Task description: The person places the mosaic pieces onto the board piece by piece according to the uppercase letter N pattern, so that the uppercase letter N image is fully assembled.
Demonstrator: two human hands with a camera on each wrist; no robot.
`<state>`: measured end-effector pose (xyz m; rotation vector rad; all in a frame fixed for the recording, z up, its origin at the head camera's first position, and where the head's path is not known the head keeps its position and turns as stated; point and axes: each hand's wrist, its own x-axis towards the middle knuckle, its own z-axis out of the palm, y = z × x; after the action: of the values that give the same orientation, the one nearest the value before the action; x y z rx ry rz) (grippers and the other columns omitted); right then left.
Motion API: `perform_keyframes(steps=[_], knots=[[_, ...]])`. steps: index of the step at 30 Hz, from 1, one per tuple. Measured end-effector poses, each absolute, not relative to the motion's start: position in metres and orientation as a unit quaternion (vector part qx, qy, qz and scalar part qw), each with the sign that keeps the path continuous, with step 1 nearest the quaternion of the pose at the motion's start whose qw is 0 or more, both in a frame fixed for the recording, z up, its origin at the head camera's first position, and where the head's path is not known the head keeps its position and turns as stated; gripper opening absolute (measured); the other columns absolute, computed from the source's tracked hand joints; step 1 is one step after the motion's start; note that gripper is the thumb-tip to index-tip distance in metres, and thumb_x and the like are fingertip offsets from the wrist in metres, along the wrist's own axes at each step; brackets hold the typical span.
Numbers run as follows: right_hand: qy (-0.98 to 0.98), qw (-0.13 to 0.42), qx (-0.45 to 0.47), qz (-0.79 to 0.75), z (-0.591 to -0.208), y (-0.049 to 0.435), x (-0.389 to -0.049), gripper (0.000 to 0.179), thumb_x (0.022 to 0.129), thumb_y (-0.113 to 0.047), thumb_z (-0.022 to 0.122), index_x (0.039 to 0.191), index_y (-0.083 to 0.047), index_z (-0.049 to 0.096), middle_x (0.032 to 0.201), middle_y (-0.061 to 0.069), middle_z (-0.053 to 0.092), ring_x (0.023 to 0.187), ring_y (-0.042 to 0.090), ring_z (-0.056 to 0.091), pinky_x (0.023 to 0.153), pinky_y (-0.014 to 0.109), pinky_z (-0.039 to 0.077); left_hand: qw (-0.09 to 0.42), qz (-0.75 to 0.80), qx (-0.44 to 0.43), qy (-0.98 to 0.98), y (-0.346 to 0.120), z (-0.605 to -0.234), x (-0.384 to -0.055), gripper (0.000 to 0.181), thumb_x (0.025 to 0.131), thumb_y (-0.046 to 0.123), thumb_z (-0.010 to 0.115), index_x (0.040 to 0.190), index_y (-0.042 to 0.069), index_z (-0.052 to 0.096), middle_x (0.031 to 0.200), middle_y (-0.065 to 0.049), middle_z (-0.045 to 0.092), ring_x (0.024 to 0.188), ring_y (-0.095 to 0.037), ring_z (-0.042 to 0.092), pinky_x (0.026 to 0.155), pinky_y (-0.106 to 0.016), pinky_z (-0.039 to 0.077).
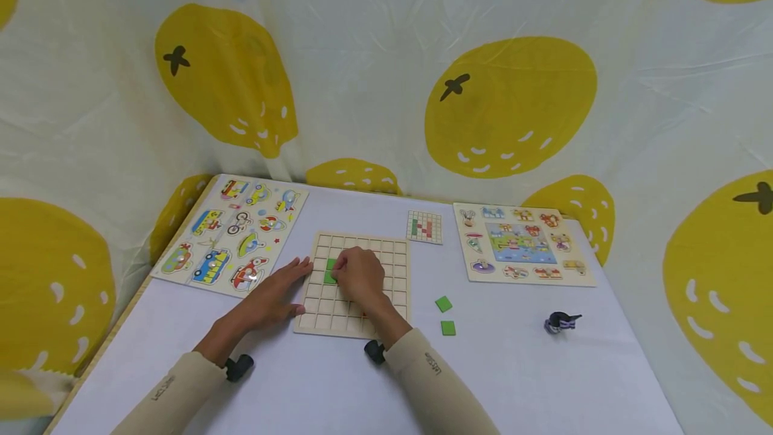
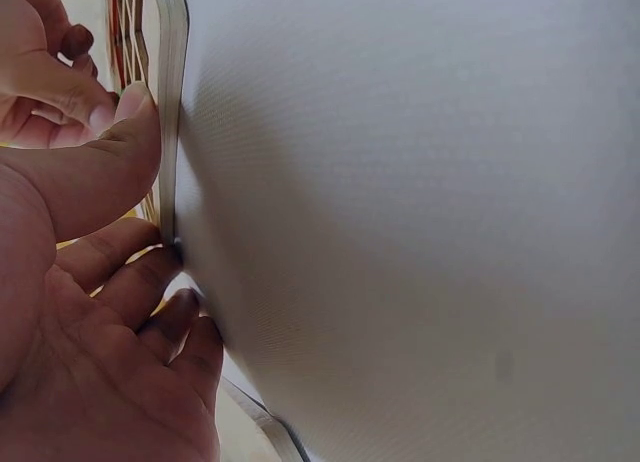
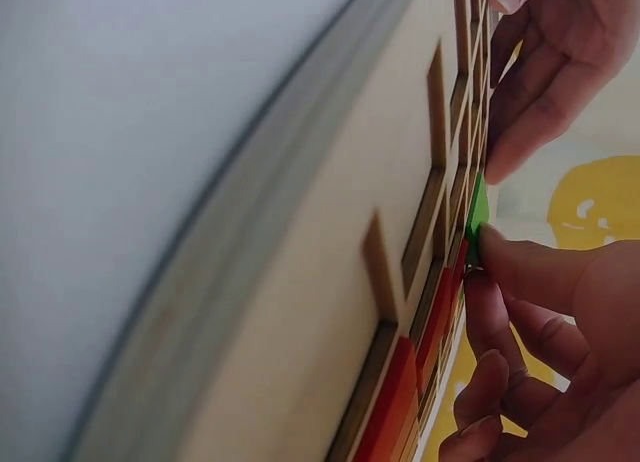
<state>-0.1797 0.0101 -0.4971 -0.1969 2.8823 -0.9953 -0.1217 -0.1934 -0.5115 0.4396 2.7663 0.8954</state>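
A square wooden grid board (image 1: 321, 322) lies in front of me on the white table. My right hand (image 1: 361, 277) is over its middle, thumb and fingers pinching a green square tile (image 3: 477, 217) low against the grid. Green also shows on the board's upper left, just left of those fingertips. Red tiles (image 3: 390, 412) sit in cells of the board, mostly hidden under the right hand in the head view. At the board's left side, my left hand (image 1: 268, 299) rests with fingers extended, its thumb (image 2: 135, 152) against the board's edge.
Two loose green tiles (image 1: 443, 304) lie right of the board. Behind it is a small pattern card (image 1: 436, 228). A vehicle puzzle board (image 1: 202, 233) lies at left, another picture puzzle (image 1: 519, 244) at right. A small dark purple object (image 1: 561, 322) is nearer the right edge.
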Motion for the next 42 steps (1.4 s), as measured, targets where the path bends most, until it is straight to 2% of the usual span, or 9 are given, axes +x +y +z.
perform_keyframes(steps=[11, 19, 27, 42], knots=[[0.935, 0.043, -0.087, -0.342, -0.497, 0.020, -0.177, 0.010, 0.087, -0.018, 0.088, 0.084, -0.022, 0.080, 0.075, -0.009, 0.066, 0.083, 0.012, 0.055, 0.065, 0.026, 0.042, 0.097, 0.300, 0.155, 0.936, -0.194, -0.511, -0.121, 0.090, 0.088, 0.011, 0.086, 0.164, 0.007, 0.039, 0.175, -0.014, 0.030, 0.163, -0.043, 0.023, 0.129, -0.066, 0.026], [0.923, 0.024, -0.089, -0.373, -0.491, 0.042, -0.166, 0.008, 0.086, -0.017, 0.088, 0.090, -0.020, 0.081, 0.080, -0.008, 0.070, 0.090, 0.014, 0.056, 0.069, 0.029, 0.045, 0.097, 0.295, 0.152, 0.938, -0.192, -0.508, -0.121, 0.090, 0.088, 0.012, 0.086, 0.164, 0.007, 0.039, 0.175, -0.015, 0.031, 0.163, -0.044, 0.023, 0.128, -0.067, 0.028], [0.925, 0.003, -0.061, -0.374, -0.479, 0.067, -0.155, 0.006, 0.089, -0.017, 0.085, 0.093, -0.020, 0.082, 0.085, -0.006, 0.071, 0.092, 0.016, 0.055, 0.074, 0.033, 0.046, 0.095, 0.296, 0.151, 0.938, -0.191, -0.507, -0.121, 0.091, 0.087, 0.011, 0.087, 0.164, 0.005, 0.039, 0.175, -0.015, 0.031, 0.163, -0.045, 0.023, 0.128, -0.066, 0.027], [0.927, -0.011, -0.033, -0.374, -0.483, 0.123, -0.134, 0.015, 0.084, -0.013, 0.090, 0.094, -0.020, 0.082, 0.087, -0.005, 0.074, 0.088, 0.018, 0.050, 0.072, 0.032, 0.040, 0.087, 0.292, 0.161, 0.939, -0.192, -0.509, -0.120, 0.091, 0.087, 0.012, 0.087, 0.163, 0.004, 0.039, 0.174, -0.017, 0.032, 0.162, -0.046, 0.025, 0.127, -0.067, 0.029]])
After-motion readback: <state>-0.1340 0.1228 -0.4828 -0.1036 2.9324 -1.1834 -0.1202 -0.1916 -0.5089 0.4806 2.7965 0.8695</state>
